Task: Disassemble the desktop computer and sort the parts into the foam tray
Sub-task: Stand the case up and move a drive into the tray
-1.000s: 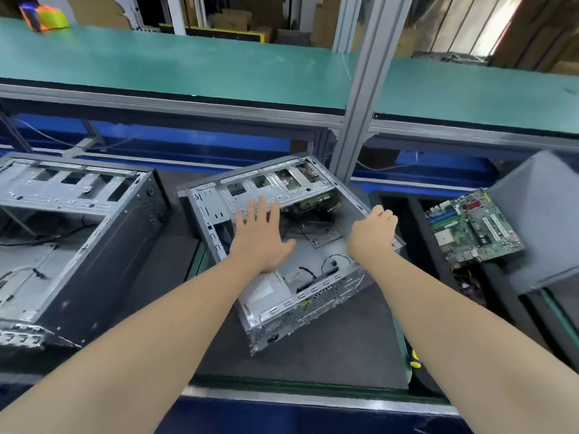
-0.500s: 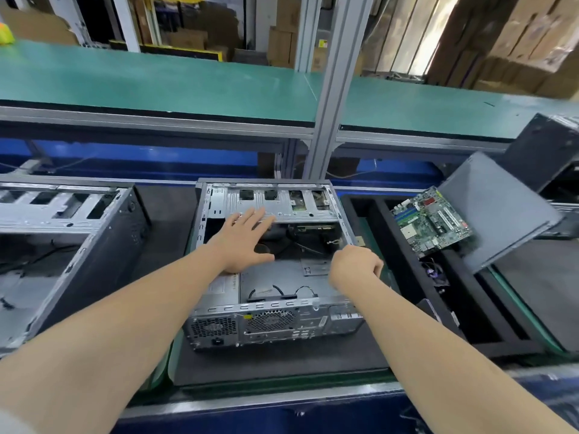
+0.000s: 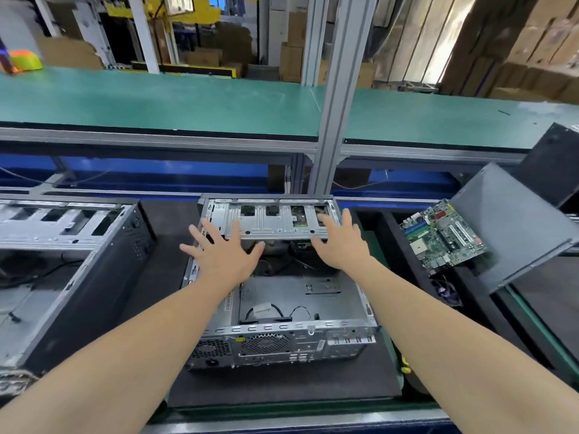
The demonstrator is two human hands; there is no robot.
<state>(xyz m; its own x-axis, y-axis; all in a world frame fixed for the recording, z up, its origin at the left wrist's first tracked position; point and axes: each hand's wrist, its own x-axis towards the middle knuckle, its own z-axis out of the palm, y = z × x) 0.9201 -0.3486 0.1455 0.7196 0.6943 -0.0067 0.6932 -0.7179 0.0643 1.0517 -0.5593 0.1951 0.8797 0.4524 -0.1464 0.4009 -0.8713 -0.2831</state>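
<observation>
An open desktop case (image 3: 283,338) lies flat on a dark mat, rear panel toward me, with loose cables on its floor. Across its far end runs a metal drive cage (image 3: 269,225). My left hand (image 3: 224,253) is spread with straight fingers at the cage's near left edge. Over the cage's right end my right hand (image 3: 341,242) reaches with fingers extended. Neither hand grips anything. A green motherboard (image 3: 443,238) lies tilted in the black foam tray (image 3: 388,245) to the right.
A second open case (image 3: 72,261) stands at the left. A grey side panel (image 3: 513,227) leans over the tray at the right. An aluminium post (image 3: 336,120) rises behind the case. A yellow-handled tool (image 3: 405,364) lies by the mat's right edge.
The case was swung round until its rear panel faces me. Both hands then moved forward to the drive cage, and the right hand opened from a curled hold on the case's side.
</observation>
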